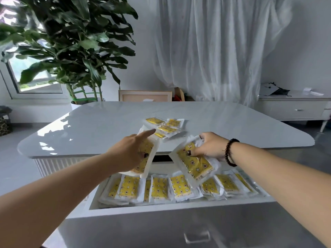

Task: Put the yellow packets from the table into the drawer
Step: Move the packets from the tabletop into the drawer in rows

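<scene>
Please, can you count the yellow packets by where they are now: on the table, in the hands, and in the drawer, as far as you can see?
Packets on the table: 4
Packets held by the left hand: 1 visible
Packets held by the right hand: 1 visible, maybe more behind
Packets in the drawer: about 8 on top; lower layers hidden
Total visible: about 14

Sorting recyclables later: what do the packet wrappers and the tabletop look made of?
The packet in the right hand looks like thin clear plastic film over a yellow printed insert: it crinkles and shines. The table looks like glossy white stone or glass, mirroring the plant; which one is unclear.
</scene>
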Tool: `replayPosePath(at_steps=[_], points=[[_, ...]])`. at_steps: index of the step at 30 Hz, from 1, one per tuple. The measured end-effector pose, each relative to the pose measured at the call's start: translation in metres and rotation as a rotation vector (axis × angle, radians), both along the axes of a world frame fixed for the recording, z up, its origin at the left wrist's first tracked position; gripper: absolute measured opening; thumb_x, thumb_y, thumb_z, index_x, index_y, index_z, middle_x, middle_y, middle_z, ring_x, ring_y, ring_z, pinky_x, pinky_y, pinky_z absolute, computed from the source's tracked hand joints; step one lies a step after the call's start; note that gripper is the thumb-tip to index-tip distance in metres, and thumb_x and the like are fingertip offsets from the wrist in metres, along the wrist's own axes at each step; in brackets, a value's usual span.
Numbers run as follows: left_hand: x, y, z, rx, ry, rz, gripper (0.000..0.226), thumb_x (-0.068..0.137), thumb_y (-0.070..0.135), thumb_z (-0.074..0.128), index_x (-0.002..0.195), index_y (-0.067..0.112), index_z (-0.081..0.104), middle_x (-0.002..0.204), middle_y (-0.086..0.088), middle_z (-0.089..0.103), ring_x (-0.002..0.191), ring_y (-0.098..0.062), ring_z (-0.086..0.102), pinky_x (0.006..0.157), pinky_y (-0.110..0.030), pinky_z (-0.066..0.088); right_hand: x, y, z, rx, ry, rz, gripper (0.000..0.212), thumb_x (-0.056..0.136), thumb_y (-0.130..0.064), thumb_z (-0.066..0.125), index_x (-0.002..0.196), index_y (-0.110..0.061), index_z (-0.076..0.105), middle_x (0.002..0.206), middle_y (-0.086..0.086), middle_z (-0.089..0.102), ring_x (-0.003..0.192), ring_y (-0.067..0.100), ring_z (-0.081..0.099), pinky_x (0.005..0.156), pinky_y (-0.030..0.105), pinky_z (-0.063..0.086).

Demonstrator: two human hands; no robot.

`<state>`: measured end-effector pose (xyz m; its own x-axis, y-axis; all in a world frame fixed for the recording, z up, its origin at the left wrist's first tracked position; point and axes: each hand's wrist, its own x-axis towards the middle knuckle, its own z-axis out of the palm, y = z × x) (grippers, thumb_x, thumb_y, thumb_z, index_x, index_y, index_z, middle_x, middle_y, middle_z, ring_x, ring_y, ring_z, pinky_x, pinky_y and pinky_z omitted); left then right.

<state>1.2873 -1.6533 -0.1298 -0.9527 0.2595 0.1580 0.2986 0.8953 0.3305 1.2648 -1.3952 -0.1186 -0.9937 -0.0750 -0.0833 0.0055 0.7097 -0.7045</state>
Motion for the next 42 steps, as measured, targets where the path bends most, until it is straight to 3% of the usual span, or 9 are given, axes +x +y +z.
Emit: replayPosePath(at_steps=[6,9,13,19,23,27,34,39,42], points=[[0.007,-0.005,-0.003,0.096,-0.075,0.014,0.098,0.090,0.006,0.056,0.142,0.058,-0.009,0.138,-0.009,0.049,0.073,-0.016,0.057,0.058,-0.026,0.051,0.001,0.021,-0.036,0.301,-0.222,-0.256,0.070,0.078,-0.032,0.076,0.131,-0.002,0.043,0.126,0.013,0.054,0.104,0.023,0.055,0.083,0.029,0.048],[0.003,-0.004,-0.011,0.127,-0.173,0.010,0.102,0.087,-0.001,0.053,0.143,0.056,-0.010,0.158,-0.007,0.023,0.072,-0.019,0.062,0.049,-0.022,0.049,-0.003,0.023,-0.048,0.287,-0.272,-0.320,0.071,0.083,-0.030,0.072,0.137,0.001,0.039,0.135,0.014,0.051,0.118,0.023,0.054,0.091,0.028,0.046],[-0.007,-0.008,-0.025,0.144,-0.225,-0.034,0.103,0.088,0.003,0.057,0.140,0.058,-0.012,0.161,-0.001,0.008,0.090,-0.009,0.046,0.086,-0.037,0.056,-0.017,0.027,-0.057,0.232,-0.281,-0.363,0.070,0.082,-0.031,0.073,0.136,0.001,0.041,0.137,0.014,0.049,0.123,0.024,0.051,0.095,0.028,0.045],[-0.020,-0.015,-0.040,0.143,-0.311,-0.050,0.093,0.090,0.013,0.063,0.149,0.046,0.000,0.159,-0.001,0.022,0.122,-0.021,0.055,0.086,-0.027,0.054,-0.037,0.021,-0.091,0.167,-0.331,-0.329,0.070,0.090,-0.022,0.062,0.145,0.002,0.026,0.143,0.015,0.041,0.129,0.023,0.046,0.095,0.023,0.042],[-0.025,-0.021,-0.048,0.240,-0.439,0.008,0.072,0.090,0.010,0.064,0.143,0.045,0.030,0.126,-0.001,0.057,0.097,-0.023,0.068,0.075,-0.038,0.060,-0.047,0.024,-0.101,0.089,-0.335,-0.321,0.068,0.090,-0.018,0.064,0.143,0.004,0.027,0.145,0.017,0.040,0.131,0.026,0.043,0.096,0.024,0.040],[-0.030,-0.024,-0.055,0.214,-0.476,0.046,0.042,0.089,0.007,0.063,0.118,0.038,0.058,0.112,0.001,0.059,0.092,-0.018,0.069,0.076,-0.037,0.060,-0.049,0.026,-0.110,0.083,-0.277,-0.332,0.063,0.088,-0.020,0.066,0.140,0.001,0.037,0.141,0.014,0.046,0.127,0.026,0.048,0.093,0.024,0.041],[-0.028,-0.014,-0.049,0.231,-0.466,0.049,0.036,0.089,0.010,0.064,0.111,0.038,0.058,0.110,0.002,0.060,0.088,-0.016,0.069,0.071,-0.029,0.060,-0.054,0.017,-0.124,0.409,-0.131,-0.219,0.037,0.087,-0.040,0.065,0.106,-0.009,0.065,0.110,0.007,0.066,0.080,0.018,0.054,0.060,0.016,0.039],[-0.016,0.000,-0.031,0.303,-0.441,0.054,0.055,0.090,0.013,0.064,0.132,0.039,0.039,0.113,-0.002,0.060,0.091,-0.019,0.068,0.075,-0.036,0.060,-0.047,0.019,-0.121,0.530,-0.066,-0.267,0.029,0.088,-0.042,0.060,0.091,-0.013,0.060,0.103,0.006,0.066,0.092,0.024,0.062,0.067,0.024,0.043],[-0.009,0.004,-0.019,0.273,-0.373,0.038,0.084,0.089,0.018,0.066,0.150,0.040,0.012,0.143,-0.009,0.046,0.102,-0.020,0.064,0.086,-0.036,0.056,-0.043,0.013,-0.108,0.575,-0.069,-0.224,0.037,0.092,-0.043,0.051,0.068,-0.015,0.047,0.083,0.004,0.061,0.079,0.023,0.060,0.059,0.024,0.042]])
